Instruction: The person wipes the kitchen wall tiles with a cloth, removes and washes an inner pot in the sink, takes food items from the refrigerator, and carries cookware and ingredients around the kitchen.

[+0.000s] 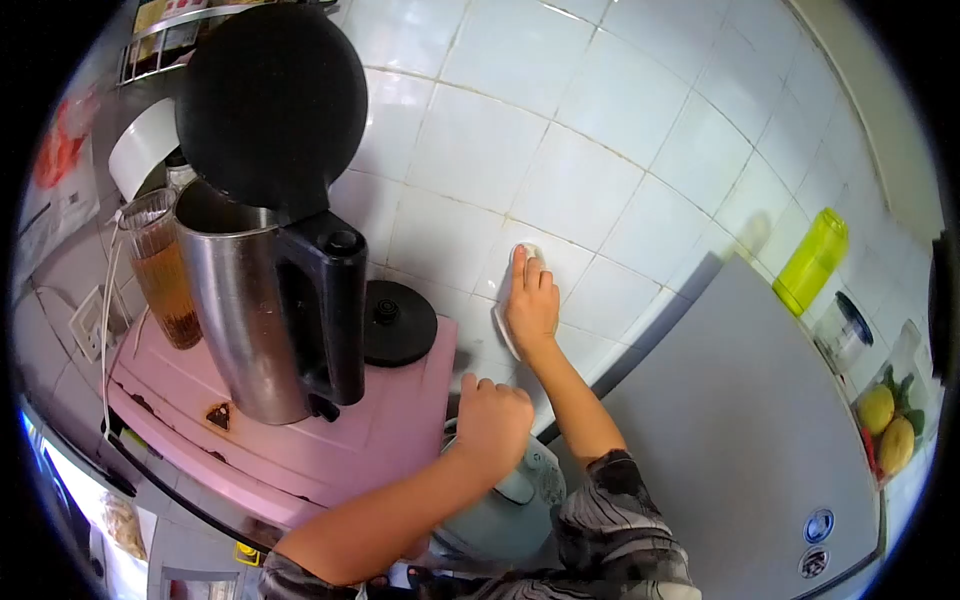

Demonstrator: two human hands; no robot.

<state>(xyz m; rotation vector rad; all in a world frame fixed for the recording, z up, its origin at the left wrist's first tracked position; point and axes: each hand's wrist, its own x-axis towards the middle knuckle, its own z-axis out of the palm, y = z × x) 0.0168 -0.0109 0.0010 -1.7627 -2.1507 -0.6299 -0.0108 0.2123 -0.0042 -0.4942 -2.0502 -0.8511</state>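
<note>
My right hand (530, 305) presses a white cloth (505, 328) flat against the wall tiles (580, 170), and a bit of the cloth shows above the fingertips. Lower and to the left, my left hand (493, 425) is closed in a fist beside the right edge of a pink metal top (400, 410). Its palm side is turned away, so anything inside is hidden. Left of both hands stands a steel kettle (245, 320) with its black lid raised. A black round base (398, 325) lies just behind the kettle's handle.
A ribbed glass (165, 275) of brown liquid stands left of the kettle. To the right is a grey refrigerator (740, 430), with a lime-green bottle (812, 262), a dark-lidded jar (842, 330) and a bag of yellow-green fruit (895, 440) along its far edge. A pale bin-like container (500, 525) is below my hands.
</note>
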